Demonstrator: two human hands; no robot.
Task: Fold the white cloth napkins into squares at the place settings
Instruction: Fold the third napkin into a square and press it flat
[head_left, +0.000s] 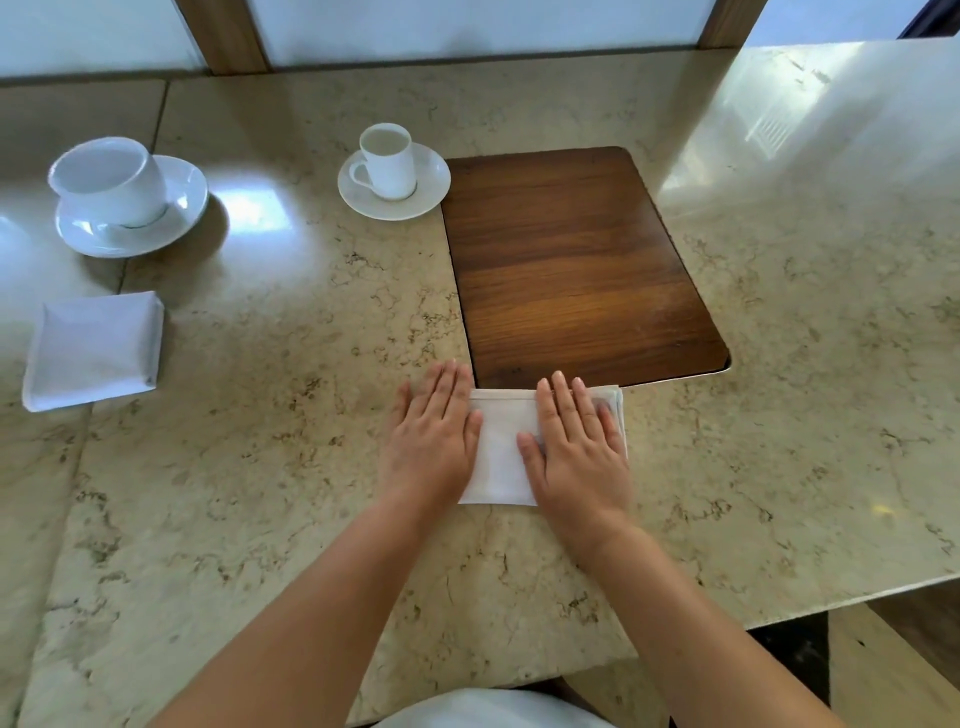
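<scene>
Both forearms reach in; left hand (434, 434) and right hand (574, 447) lie flat, palms down, gripping nothing, on the folded napkin (501, 447) just below the wooden mat (576, 260); press outward evenly, keeping edges aligned, judged final crease.

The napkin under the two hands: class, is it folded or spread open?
Folded. The napkin is a compact rectangle with layered edges at its right end, and the left hand and right hand press flat on it.
</scene>
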